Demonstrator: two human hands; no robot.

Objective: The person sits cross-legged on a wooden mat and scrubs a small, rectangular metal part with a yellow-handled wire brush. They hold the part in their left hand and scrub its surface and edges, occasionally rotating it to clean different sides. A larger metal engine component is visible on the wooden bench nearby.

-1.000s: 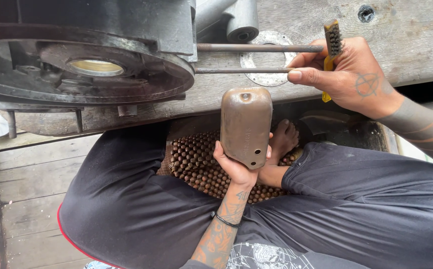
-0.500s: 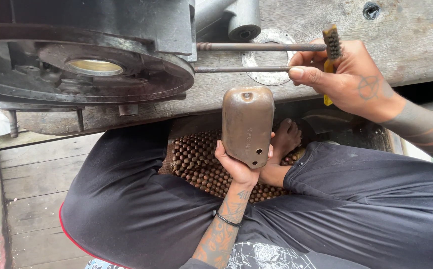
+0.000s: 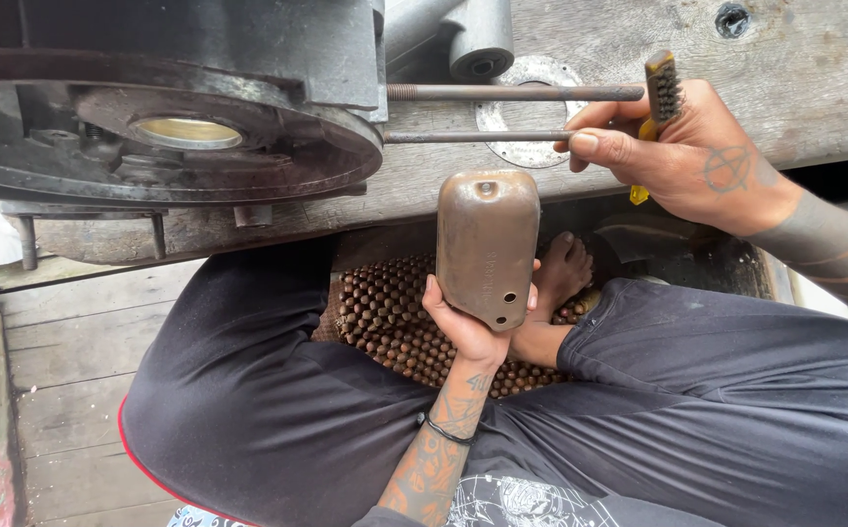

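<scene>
1. My left hand is closed round the lower end of a brown metal cover, palm beneath and fingers wrapped behind, so the cover stands upright over my lap, just under the edge of the wooden bench. The grip sits low on it; I judge the top could tip away if my wrist slackens.

2. My right hand is clamped on a wire brush with a yellow handle, bristles up, while my thumb and forefinger rest against the lower threaded rod. One hand doing two things: the brush could twist loose, or the bristles could scrape my knuckles.

3. Both rods, the lower and the upper one, stick out from the dark engine casing towards my right hand. Their threads look rough; a slip along them might catch skin.

4. Below the cover lie my crossed legs, my bare foot and a beaded seat mat. If the cover drops, it would land on my foot or roll off onto the plank floor.
</scene>
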